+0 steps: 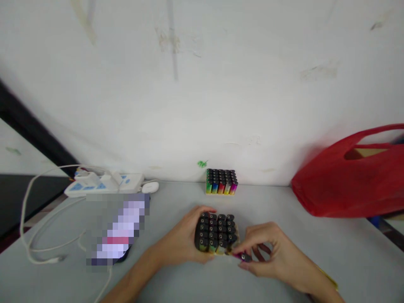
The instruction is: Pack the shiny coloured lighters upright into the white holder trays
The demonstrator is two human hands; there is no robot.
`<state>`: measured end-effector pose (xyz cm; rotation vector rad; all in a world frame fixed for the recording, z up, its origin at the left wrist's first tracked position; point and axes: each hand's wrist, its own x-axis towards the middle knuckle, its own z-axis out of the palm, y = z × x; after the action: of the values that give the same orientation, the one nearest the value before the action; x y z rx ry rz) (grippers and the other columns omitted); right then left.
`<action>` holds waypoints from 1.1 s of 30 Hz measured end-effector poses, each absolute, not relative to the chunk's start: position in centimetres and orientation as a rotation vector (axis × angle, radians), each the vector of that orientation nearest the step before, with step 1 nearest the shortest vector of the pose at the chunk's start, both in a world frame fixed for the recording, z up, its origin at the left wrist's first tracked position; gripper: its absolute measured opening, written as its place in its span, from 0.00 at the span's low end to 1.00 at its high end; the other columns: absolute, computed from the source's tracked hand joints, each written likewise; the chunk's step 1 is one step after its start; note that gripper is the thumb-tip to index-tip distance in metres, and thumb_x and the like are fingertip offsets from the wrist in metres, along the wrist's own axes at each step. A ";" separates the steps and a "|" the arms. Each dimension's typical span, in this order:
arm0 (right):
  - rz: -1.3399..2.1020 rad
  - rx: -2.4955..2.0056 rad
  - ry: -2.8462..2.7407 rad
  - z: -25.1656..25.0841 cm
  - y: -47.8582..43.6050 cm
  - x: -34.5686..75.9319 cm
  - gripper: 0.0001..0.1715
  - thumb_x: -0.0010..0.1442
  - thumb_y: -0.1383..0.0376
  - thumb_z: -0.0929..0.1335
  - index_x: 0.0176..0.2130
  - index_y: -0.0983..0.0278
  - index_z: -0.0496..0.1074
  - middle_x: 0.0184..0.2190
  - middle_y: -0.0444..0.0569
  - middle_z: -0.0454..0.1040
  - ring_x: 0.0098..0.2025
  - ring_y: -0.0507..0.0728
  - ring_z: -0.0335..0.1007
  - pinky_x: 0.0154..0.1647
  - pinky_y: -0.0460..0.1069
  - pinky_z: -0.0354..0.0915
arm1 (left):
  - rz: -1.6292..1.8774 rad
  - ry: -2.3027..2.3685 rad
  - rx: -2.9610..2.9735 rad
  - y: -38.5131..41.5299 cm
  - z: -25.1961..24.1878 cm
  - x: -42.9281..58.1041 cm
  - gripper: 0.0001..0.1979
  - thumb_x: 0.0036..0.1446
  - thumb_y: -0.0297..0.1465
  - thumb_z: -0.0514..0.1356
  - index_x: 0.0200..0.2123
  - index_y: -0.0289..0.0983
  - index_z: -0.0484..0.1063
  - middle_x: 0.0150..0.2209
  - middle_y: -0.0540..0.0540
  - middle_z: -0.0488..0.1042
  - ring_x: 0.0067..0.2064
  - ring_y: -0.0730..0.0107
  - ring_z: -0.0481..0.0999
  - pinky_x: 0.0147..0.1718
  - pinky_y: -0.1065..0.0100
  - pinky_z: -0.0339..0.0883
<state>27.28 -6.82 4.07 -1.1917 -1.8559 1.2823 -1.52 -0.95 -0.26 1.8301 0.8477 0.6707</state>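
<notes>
My left hand (184, 237) is closed around the left side of a tray of lighters (217, 233), tilted so their black tops face me in rows. Coloured bodies show along the near edge of the block. At the block's near right corner, my right hand (273, 252) pinches a single purple lighter (242, 256) with a black top between thumb and fingers. This lighter lies on its side, close to the others; whether it touches them I cannot tell. Part of the tray is hidden by my hands.
A second tray of lighters (221, 182) stands against the wall. At the left are a white power strip (134, 184), a white earphone case (150, 187), a phone (121, 231) with a blurred screen, and loose white cables (28, 235). A red bag (350, 181) stands at the right.
</notes>
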 end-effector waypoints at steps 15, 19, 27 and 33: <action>1.241 -1.268 -1.860 4.1 -7.2 26.7 0.13 0.65 0.53 0.79 0.46 0.55 0.90 0.34 0.48 0.84 0.32 0.57 0.73 0.34 0.50 0.67 | 0.661 0.850 1.854 -0.9 -0.1 -1.5 0.48 0.42 0.28 0.81 0.67 0.41 0.67 0.63 0.38 0.78 0.63 0.42 0.79 0.68 0.50 0.70; 1.159 -1.275 -1.800 3.2 -7.1 26.4 0.14 0.67 0.51 0.78 0.46 0.57 0.89 0.31 0.47 0.80 0.32 0.57 0.73 0.32 0.50 0.66 | 0.678 0.864 1.849 -1.1 0.0 -1.4 0.48 0.42 0.28 0.80 0.66 0.41 0.68 0.62 0.39 0.78 0.62 0.42 0.79 0.66 0.51 0.72; 1.005 -1.276 -1.651 2.9 -6.8 26.5 0.20 0.74 0.49 0.71 0.52 0.61 0.83 0.30 0.45 0.76 0.30 0.56 0.69 0.31 0.49 0.65 | 0.670 0.874 1.840 -1.2 0.0 -1.4 0.49 0.42 0.26 0.80 0.67 0.40 0.68 0.64 0.38 0.77 0.64 0.42 0.78 0.66 0.51 0.72; 0.650 -1.553 -1.639 2.1 -5.5 27.4 0.22 0.76 0.48 0.66 0.51 0.61 0.80 0.30 0.45 0.76 0.30 0.58 0.68 0.33 0.52 0.63 | 0.658 0.874 1.853 -1.1 0.4 -1.4 0.47 0.42 0.26 0.80 0.66 0.40 0.69 0.63 0.39 0.78 0.63 0.43 0.79 0.67 0.51 0.71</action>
<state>27.38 -5.50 2.08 -1.5525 -1.6395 0.6501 -1.36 -1.12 0.40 1.8526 0.8736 0.6581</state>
